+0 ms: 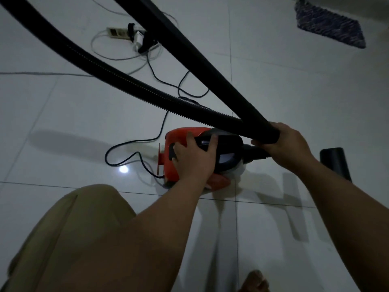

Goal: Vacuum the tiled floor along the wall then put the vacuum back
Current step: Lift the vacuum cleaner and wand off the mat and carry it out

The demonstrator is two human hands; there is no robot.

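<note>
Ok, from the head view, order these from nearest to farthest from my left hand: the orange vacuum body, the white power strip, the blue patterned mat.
1. Orange vacuum body, under the left hand.
2. White power strip, far ahead, left.
3. Blue patterned mat, far upper right corner.

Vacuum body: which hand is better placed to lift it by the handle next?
Left. The left hand already grips the vacuum body at its black handle; the right hand is occupied holding the tube.

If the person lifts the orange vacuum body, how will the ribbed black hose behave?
The ribbed black hose already sags in a curve, so it is probably floppy and would trail. Joined to the orange vacuum body, it may tug sideways.
</note>
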